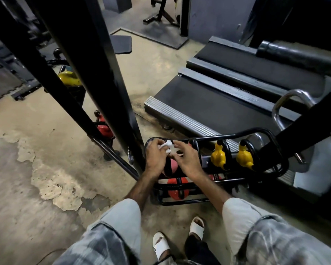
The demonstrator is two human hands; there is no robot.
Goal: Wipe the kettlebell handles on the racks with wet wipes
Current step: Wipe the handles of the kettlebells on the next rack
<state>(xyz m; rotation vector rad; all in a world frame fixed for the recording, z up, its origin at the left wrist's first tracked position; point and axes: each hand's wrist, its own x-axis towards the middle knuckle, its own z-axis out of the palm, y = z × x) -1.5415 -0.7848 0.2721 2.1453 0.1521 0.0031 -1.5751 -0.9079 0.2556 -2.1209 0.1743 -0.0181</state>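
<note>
A low black kettlebell rack point(214, 137) stands on the floor in front of me. Two yellow kettlebells point(219, 156) point(245, 157) with black handles sit on its upper tier at the right. A red kettlebell point(178, 190) lies on the lower tier, and a pink one point(173, 165) shows between my hands. My left hand point(155, 155) grips a crumpled white wet wipe point(167, 147) at the rack's left end. My right hand point(187, 159) hovers beside it, its fingertips pinching the wipe's right edge. The handle under the hands is hidden.
A thick black frame post point(111, 77) slants down just left of my hands. Behind it sit another red kettlebell point(103, 127) and a yellow one point(69, 78). A treadmill point(227, 100) lies behind the rack. The concrete floor point(46, 178) has peeling paint. My sandalled feet point(161, 245) stand below.
</note>
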